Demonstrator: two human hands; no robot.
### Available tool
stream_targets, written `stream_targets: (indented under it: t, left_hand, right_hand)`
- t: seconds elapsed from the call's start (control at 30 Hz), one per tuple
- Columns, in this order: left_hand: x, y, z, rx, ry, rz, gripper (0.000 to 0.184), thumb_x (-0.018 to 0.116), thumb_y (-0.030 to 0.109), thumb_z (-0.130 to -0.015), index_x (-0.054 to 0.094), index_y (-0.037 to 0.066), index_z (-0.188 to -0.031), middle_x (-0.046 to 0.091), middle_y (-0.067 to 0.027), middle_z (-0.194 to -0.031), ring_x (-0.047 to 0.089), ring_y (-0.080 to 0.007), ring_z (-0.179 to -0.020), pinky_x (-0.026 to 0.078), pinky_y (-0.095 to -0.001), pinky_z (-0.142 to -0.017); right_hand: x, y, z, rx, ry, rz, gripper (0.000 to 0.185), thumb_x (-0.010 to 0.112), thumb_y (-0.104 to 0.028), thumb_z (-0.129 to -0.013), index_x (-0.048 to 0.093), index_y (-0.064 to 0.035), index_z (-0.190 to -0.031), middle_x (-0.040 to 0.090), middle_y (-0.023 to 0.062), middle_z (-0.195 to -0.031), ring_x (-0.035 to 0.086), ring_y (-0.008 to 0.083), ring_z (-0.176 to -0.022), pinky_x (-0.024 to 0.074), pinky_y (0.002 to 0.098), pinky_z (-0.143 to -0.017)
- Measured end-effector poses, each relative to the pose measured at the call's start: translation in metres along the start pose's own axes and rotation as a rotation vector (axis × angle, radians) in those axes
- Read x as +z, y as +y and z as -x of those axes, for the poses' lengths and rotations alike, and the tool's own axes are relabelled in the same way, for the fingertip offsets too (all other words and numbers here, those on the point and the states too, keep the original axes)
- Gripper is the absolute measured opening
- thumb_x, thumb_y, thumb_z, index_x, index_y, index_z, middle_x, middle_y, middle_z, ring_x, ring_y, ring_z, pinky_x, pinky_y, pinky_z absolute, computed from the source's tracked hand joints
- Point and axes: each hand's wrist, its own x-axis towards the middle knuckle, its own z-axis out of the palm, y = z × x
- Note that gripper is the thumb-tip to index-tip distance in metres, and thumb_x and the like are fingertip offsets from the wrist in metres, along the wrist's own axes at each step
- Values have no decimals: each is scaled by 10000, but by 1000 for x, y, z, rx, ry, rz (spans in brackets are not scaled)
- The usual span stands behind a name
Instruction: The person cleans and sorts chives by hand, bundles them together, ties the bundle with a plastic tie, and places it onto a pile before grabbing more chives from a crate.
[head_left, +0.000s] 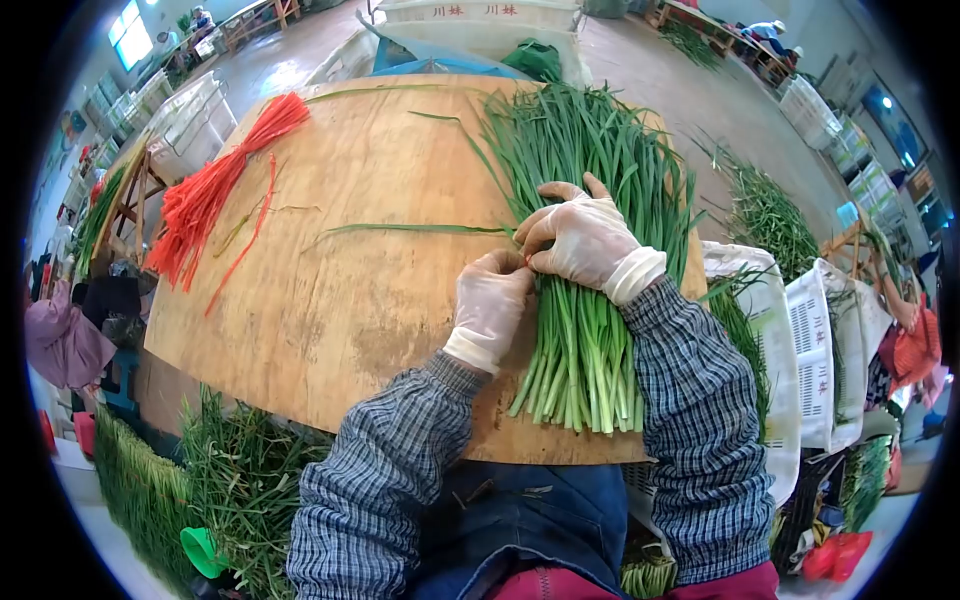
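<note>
A large bunch of long green leafy stalks lies on the wooden board, pale cut ends toward me and leaves pointing away. Gloved, my left hand is at the bunch's left edge, its thumb and fingertips pinched on a small bit of red tie. My right hand, also gloved, rests over the bunch with thumb and index finger pressed together at the same red tie; its other fingers are bent over the stalks. How the tie runs under the hands is hidden.
Red ties lie in a heap on the board's left, with one loose strand beside them. White crates with greens stand to the right. Piled greens lie at lower left. Other people are at the far edges.
</note>
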Motion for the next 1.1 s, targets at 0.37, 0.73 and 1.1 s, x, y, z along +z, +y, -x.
stream_targets:
  t: [0.37, 0.73, 1.1]
  left_hand:
    - [14, -6, 8, 404, 296, -508, 115, 633, 107, -773, 617, -7, -772, 628, -124, -657, 604, -151, -577, 471, -280, -548]
    - [8, -7, 2, 201, 77, -114, 91, 592, 60, -786, 617, -23, -814, 608, -39, -685, 544, -82, -595, 448, -220, -530]
    - [8, -14, -1, 254, 182, -240, 73, 608, 81, -725, 622, 19, -761, 624, -156, -701, 618, -246, -635, 479, -330, -603]
  right_hand:
    - [3, -1, -1, 10, 52, 50, 145, 605, -241, -655, 712, -177, -729, 661, 71, -901, 469, 226, -1156, 150, 527, -1061]
    - [8, 4, -3, -46, 81, -11, 126, 597, -158, -634, 702, -179, -699, 647, 40, -863, 518, 190, -1058, 167, 544, -1046]
    - [7, 3, -5, -64, 58, 12, 105, 619, -182, -606, 694, -159, -676, 643, 37, -779, 530, 196, -1005, 184, 542, -1040]
